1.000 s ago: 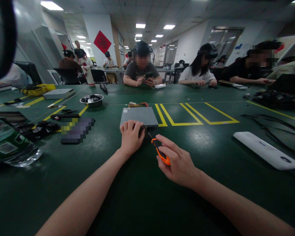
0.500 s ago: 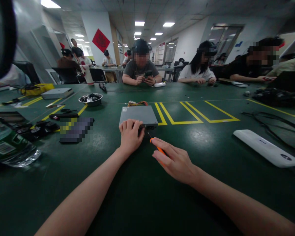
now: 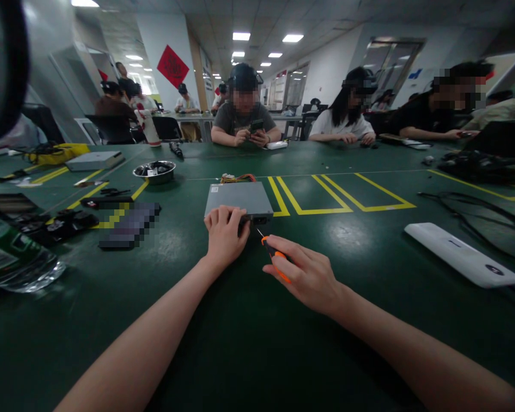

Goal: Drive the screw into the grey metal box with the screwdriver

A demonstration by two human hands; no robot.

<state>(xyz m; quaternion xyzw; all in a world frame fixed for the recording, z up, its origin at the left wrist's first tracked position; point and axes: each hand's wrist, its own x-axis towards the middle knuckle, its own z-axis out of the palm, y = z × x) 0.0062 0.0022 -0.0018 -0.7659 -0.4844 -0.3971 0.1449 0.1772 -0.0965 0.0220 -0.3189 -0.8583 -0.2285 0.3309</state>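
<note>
A grey metal computer power supply [image 3: 239, 197] lies flat on the green table, its cable bundle [image 3: 237, 178] at the far side and a socket [image 3: 261, 220] in its near face. My left hand [image 3: 225, 233] is closed on the near left edge, fingers over the top; its thumb is by the near face. Between the thumb and fingers of my right hand [image 3: 302, 269] is an orange-and-black screwdriver [image 3: 273, 252]. Its thin tip points up and left, just short of the near face. Whether the tip touches anything I cannot tell.
A white power bank-like case [image 3: 461, 254] and black cables lie to the right. Leftward are a water bottle [image 3: 15, 252], a dark pixelated slab [image 3: 131, 226] and a metal bowl [image 3: 154, 171] of small parts. Yellow tape [image 3: 326, 212] marks the table. Several people sit opposite.
My right hand has shifted its fingers on the screwdriver, so more of the black-and-orange handle shows. My left hand stays on the power supply. The whole view has moved slightly.
</note>
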